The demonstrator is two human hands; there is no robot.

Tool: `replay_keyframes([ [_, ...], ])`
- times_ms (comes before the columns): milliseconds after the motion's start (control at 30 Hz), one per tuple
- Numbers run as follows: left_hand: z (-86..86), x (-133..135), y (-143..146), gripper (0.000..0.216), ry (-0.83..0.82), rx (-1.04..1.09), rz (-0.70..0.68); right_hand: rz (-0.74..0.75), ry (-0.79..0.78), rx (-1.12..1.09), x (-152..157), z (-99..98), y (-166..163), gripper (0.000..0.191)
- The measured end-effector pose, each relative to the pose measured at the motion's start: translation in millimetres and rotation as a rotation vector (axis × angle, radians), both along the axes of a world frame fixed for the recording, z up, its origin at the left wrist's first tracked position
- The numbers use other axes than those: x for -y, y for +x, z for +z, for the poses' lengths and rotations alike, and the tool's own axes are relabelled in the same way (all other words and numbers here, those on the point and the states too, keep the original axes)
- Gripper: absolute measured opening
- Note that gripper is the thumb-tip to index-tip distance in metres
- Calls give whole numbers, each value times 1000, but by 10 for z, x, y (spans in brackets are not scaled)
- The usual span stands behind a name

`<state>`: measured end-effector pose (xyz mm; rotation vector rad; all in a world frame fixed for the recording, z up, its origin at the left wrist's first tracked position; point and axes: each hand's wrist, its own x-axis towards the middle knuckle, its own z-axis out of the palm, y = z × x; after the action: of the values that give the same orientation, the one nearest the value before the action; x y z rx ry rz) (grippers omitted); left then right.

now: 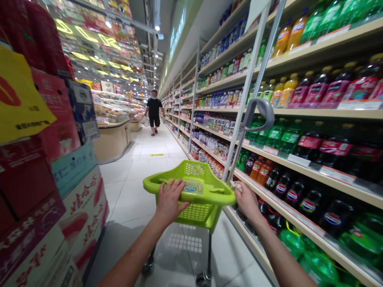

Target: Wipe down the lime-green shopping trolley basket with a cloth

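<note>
A lime-green plastic shopping cart (209,197) on wheels stands in front of me in the aisle. My left hand (170,199) lies over its near rim, with the fingers curled across the edge and the thumb below. On the cart's right side, my right hand (245,199) is closed on a crumpled whitish piece that looks like tissue (235,186), right beside the rim. Whether that hand also touches the cart I cannot tell. A label (193,186) sits on the cart near my left fingers.
Shelves (311,163) of soda bottles run along the right, with a grey handle (259,115) on a metal pole jutting out. Stacked drink cartons (80,203) border the left. Farther ahead, a person (154,109) in black stands in the tiled aisle near a display counter (113,141).
</note>
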<state>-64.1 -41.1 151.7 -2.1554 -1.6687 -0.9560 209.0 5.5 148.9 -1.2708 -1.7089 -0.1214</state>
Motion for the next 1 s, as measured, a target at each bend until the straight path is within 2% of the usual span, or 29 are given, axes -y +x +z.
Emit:
replay_keyframes([
  [100,-1,-4,47,55,1,1,8,6,77,-13,57,-48,-160,30],
  [233,10,-11,87,54,-4,-12,9,234,236,171,327,-101,-722,43],
  [300,16,-8,84,54,-8,-17,12,311,263,297,378,-104,-739,46],
  [367,19,1,79,54,-16,-20,8,247,268,332,336,-106,-527,43],
  [433,20,11,97,54,-20,-15,6,106,253,247,243,-114,-256,36],
  [500,21,20,156,53,-18,-4,13,1,235,130,174,-126,-149,33],
  [567,23,25,251,52,-14,8,24,14,239,92,180,-134,-313,37],
  [667,21,29,378,51,-18,15,42,195,284,204,287,-125,-812,43],
  [733,6,34,377,52,-26,-2,26,272,304,300,333,-107,-985,43],
  [800,-21,43,290,52,-15,-23,3,238,311,337,312,-98,-884,41],
  [933,-77,60,63,47,25,-9,52,-3,316,170,176,-115,-402,36],
  [1000,-88,57,31,44,27,18,74,-22,319,98,172,-129,-442,36],
])
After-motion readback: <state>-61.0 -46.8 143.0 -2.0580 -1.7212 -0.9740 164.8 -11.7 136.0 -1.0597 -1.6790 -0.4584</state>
